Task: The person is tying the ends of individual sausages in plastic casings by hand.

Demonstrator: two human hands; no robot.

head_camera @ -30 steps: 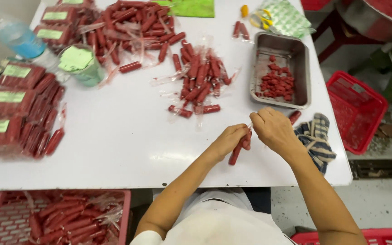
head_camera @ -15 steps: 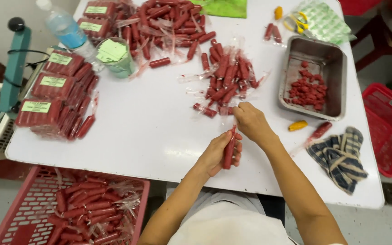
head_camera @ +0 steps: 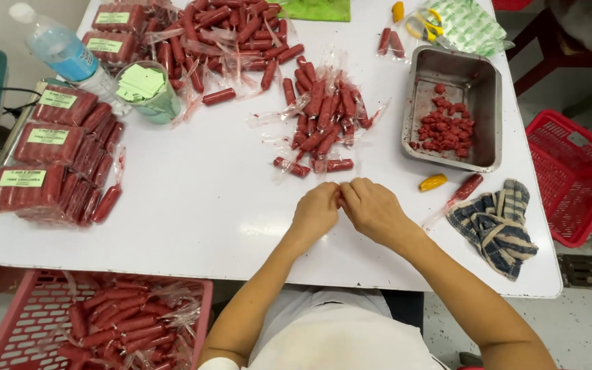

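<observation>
Left hand (head_camera: 315, 212) and right hand (head_camera: 373, 209) rest together on the white tabletop (head_camera: 207, 205), knuckles touching. The fingers of both are curled inward and pinched at the meeting point; whether anything is gripped between them cannot be told. Just beyond the hands lies a loose pile of red sausages in clear plastic wrap (head_camera: 323, 120). To the right stands a square metal tray (head_camera: 488, 89) holding red meat scraps (head_camera: 447, 127). A striped blue cloth (head_camera: 498, 226) lies near the right forearm.

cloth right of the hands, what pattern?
Blue and white stripes; cloth shows in the head view.
</observation>
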